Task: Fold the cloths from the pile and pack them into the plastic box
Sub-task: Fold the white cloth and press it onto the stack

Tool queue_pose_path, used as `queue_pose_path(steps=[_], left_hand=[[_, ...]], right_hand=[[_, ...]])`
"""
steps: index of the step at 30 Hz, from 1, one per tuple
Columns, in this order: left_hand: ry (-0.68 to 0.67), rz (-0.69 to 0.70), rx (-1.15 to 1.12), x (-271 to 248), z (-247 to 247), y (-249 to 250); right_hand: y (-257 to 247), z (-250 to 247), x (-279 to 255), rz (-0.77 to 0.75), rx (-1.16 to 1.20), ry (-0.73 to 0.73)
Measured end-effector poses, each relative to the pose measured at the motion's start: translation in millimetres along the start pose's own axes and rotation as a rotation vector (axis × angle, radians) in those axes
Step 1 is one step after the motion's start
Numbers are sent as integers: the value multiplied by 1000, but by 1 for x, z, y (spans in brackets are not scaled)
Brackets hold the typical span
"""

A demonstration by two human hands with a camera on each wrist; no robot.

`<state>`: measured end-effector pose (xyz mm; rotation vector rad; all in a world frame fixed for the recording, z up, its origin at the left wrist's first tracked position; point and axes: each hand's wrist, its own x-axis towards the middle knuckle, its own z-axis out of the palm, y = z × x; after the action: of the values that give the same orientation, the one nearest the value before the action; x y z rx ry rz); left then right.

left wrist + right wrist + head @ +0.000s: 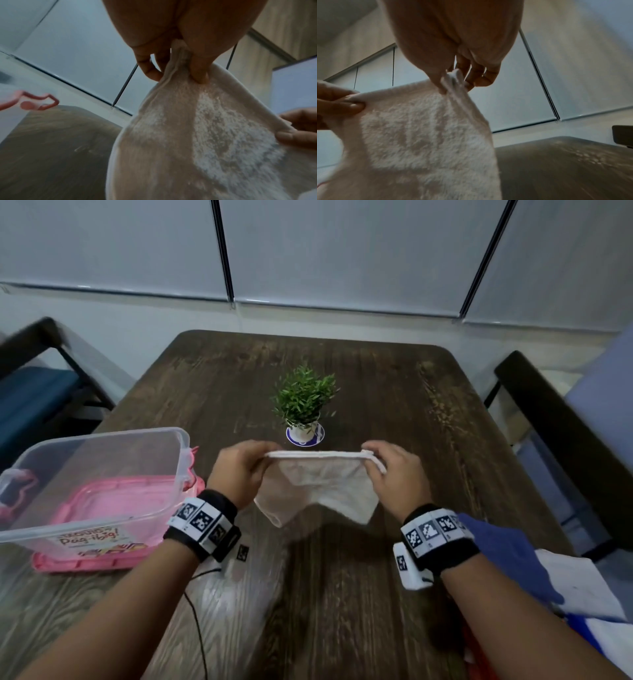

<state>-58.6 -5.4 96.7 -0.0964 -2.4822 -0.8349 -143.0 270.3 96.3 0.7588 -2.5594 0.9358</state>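
Bare forearms are seen, without sleeves. Behind the left hand (239, 470) a black wrist strap (205, 525) with white square-coded tags is worn; behind the right hand (397, 477) a matching band (438, 539) and white block (411, 566).

Beyond the fingers (265, 451), just past the held cloth (318, 487), a potted plant (303, 402) stands mid-desk. Left of the fingers the plastic box (92, 474) sits open-topped on its pink lid (113, 556); walls block sideways entry, top is free. Bare desk (428, 412) lies right & under the cloth. Near right: cloth pile (579, 583) at desk edge.
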Motion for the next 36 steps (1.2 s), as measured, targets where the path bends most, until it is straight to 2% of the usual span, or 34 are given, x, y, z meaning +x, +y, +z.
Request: queue_pose_path(steps=[3,4,6,9,12,13,15,17,21,24,26,32,36], left_hand=[[97,23,-6,6,-10,-2],[105,39,-10,3,-11,-4],[49,52,-20,-18,-6,-13],[-173,-64,-4,-78,17,-32],[-505,-327,72,-146,41,-47],[-616,-377,100,-164,48,-49],[-791,-388,102,-190,58,-48],[-899,-381,163,-205,60,-42],[-923,-477,211,-218,60,-41],[-937,-549,135,-217,60,-47],[-936,-570,99,-212,59,-49],[-709,-667,-10,-191,62,-66],[-586,-692,44,-167,77,-76]], right_hand=[[3,-16,5,-65,4,69],[6,-17,0,-71,24,41],[14,-12,-21,-46,67,-104],[40,11,-74,37,104,-391],[62,36,-131,188,92,-689],[66,41,-148,244,82,-770],[70,48,-177,324,58,-888],[71,51,-196,351,67,-946],[73,50,-209,338,84,-1025],[74,48,-207,306,60,-1146],[73,48,-201,318,56,-1167],[83,57,-165,463,146,-852],[88,74,-136,530,145,-741]])
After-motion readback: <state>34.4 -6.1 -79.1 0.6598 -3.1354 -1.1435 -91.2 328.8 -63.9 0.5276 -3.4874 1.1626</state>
